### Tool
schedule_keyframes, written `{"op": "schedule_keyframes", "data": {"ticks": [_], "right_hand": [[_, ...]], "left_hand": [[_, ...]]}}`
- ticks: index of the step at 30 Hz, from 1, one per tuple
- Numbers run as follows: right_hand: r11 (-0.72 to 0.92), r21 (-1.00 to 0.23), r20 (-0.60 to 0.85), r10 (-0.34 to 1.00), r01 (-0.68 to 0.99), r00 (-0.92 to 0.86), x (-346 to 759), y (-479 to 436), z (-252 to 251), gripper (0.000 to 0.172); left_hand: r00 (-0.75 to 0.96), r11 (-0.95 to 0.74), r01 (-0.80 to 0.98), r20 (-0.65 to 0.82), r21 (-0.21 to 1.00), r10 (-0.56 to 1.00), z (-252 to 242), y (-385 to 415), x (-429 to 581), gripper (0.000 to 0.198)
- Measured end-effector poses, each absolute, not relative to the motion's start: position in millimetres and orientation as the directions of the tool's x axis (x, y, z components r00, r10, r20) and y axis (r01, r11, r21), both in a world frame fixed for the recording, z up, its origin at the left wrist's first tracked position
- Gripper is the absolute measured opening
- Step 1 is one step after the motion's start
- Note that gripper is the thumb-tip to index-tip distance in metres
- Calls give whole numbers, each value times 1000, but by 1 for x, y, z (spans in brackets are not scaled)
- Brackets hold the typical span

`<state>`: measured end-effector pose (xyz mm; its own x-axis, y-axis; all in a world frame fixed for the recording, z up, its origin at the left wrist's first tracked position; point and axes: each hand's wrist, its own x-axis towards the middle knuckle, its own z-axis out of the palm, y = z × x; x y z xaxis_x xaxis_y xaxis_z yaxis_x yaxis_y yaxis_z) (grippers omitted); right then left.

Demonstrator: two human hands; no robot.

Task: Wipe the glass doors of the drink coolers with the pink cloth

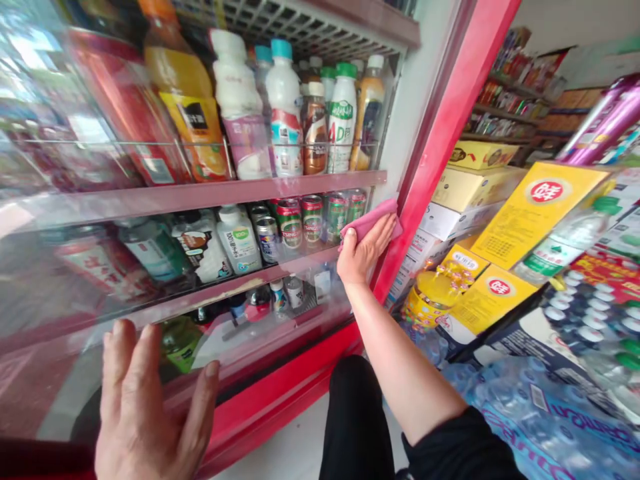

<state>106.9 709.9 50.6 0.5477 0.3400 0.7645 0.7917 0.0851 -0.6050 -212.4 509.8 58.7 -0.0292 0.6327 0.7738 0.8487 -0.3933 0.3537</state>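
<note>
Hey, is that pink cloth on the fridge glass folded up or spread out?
Folded: the pink cloth is a small, thick pad under the right hand, whose fingers press it against the glass.

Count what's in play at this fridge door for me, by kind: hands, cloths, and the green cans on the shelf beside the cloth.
Hands: 2, left hand flat on the glass door, right hand pressing the cloth
Cloths: 1, the pink cloth
Cans: 4 green cans in view
Total: 7
</note>
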Motion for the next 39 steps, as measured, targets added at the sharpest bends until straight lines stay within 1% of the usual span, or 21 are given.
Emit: {"op": "schedule_keyframes", "data": {"ticks": [2, 5, 9, 13, 18, 23, 30, 33, 36, 39], "right_hand": [[75, -655, 730, 322, 752, 603, 87, 708, 54, 91], [80, -676, 715, 313, 733, 625, 60, 703, 58, 90], [93, -638, 748, 311, 764, 587, 27, 694, 62, 92], [110, -592, 785, 302, 798, 541, -3, 685, 66, 92], [145, -499, 846, 298, 855, 443, -37, 673, 70, 91], [169, -383, 902, 282, 908, 328, -75, 660, 74, 93], [264, -191, 956, 270, 945, 118, -132, 638, 81, 97], [308, -122, 964, 261, 944, 39, -157, 631, 84, 96], [370, -79, 966, 258, 926, -21, -182, 624, 84, 97], [469, -76, 953, 294, 880, -74, -208, 619, 78, 100]], "left_hand": [[-79, -376, 838, 770, 395, 633, 54, 507, -223, 94], [-102, -371, 828, 763, 421, 639, 49, 504, -239, 93], [-117, -359, 817, 740, 451, 663, 45, 503, -256, 95], [-157, -362, 796, 742, 485, 651, 43, 504, -266, 93], [-199, -363, 776, 747, 516, 635, 36, 504, -280, 90], [-210, -382, 772, 772, 507, 600, 30, 502, -295, 90], [-265, -329, 778, 754, 535, 601, 21, 490, -315, 91], [-287, -301, 788, 752, 538, 593, 17, 484, -324, 90], [-297, -281, 802, 761, 526, 576, 14, 478, -333, 89], [-315, -245, 813, 754, 527, 576, 13, 470, -341, 89]]}}
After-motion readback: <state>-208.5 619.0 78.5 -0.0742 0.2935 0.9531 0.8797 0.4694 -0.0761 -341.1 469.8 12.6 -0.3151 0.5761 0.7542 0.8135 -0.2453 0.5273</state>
